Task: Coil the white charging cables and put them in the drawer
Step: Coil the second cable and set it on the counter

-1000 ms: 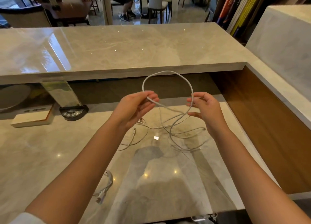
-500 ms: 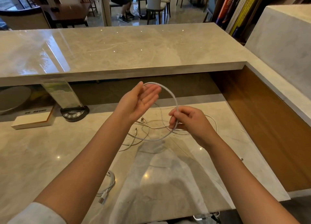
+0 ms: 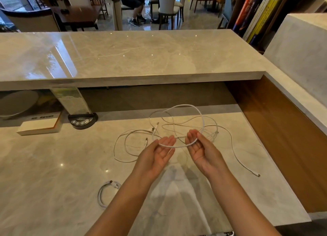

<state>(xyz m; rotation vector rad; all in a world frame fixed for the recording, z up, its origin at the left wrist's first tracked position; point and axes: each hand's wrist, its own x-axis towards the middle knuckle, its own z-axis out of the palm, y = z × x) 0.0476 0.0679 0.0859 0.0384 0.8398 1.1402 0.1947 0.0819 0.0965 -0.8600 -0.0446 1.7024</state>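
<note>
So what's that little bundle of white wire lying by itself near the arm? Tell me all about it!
The coiled cable is a thin white cord, plastic-looking, wound into a few neat oval loops. One small plug end sits at the top of the bundle. It lies flat on the shiny marble counter, just beside the person's left forearm, apart from the loose tangle farther back. Neither hand touches it; only the counter does.

We seem to be behind a reception or service desk in a café-like lounge: a raised marble counter [image 3: 123, 58] runs across the middle of the frame above a lower marble desk [image 3: 53, 173]. Beyond it, at the top, we see dining chairs [image 3: 167, 3], a dark wooden table [image 3: 79, 14] and a seated person [image 3: 132, 3]. Books [image 3: 254, 17] line the upper right.
</note>
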